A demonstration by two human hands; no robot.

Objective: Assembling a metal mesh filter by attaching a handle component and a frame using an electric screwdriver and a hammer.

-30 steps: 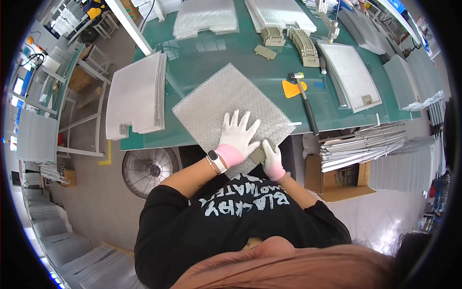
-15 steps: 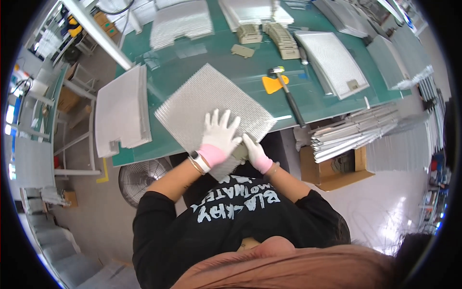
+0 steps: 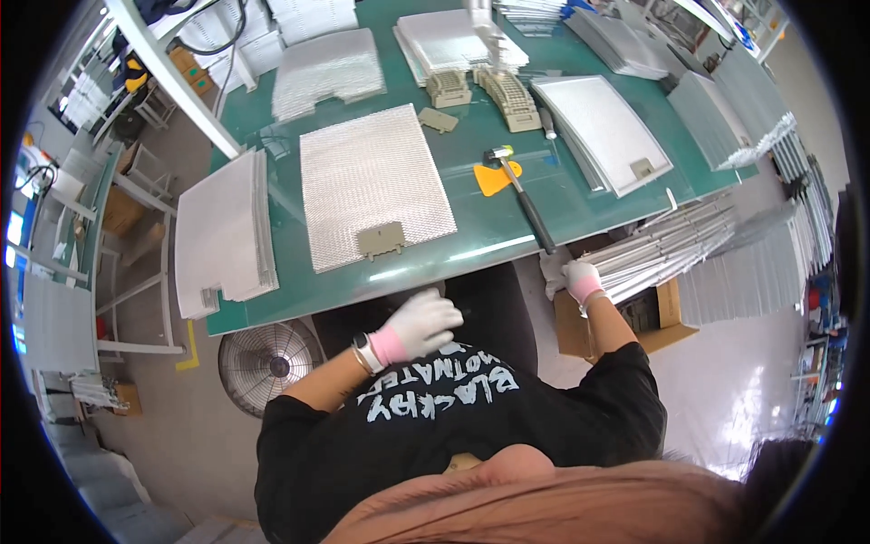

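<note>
A silvery mesh panel (image 3: 372,177) lies flat on the green-topped table, with a small beige plastic plate (image 3: 381,238) on its near edge. Just off the table's front edge, in front of my body, my left hand (image 3: 424,322) hovers in a white and pink glove. Its fingers are loosely bent, and nothing shows in them. To the right, below the table edge, my gloved right hand (image 3: 582,279) is closed at the near left end of a pile of thin metal frames (image 3: 675,249). Its fingertips are partly hidden there.
A hammer (image 3: 526,204) and an orange scraper (image 3: 492,179) lie right of the panel. Beige plastic parts (image 3: 507,98) stand farther back. Panel stacks (image 3: 227,231) flank the work area. A cardboard box (image 3: 571,331) sits under the frames; a floor fan (image 3: 272,363) stands below left.
The mesh panel went from tilted under both hands at the table edge to flat on the table farther away. My left hand has let go; my right hand has moved right to the metal frames.
</note>
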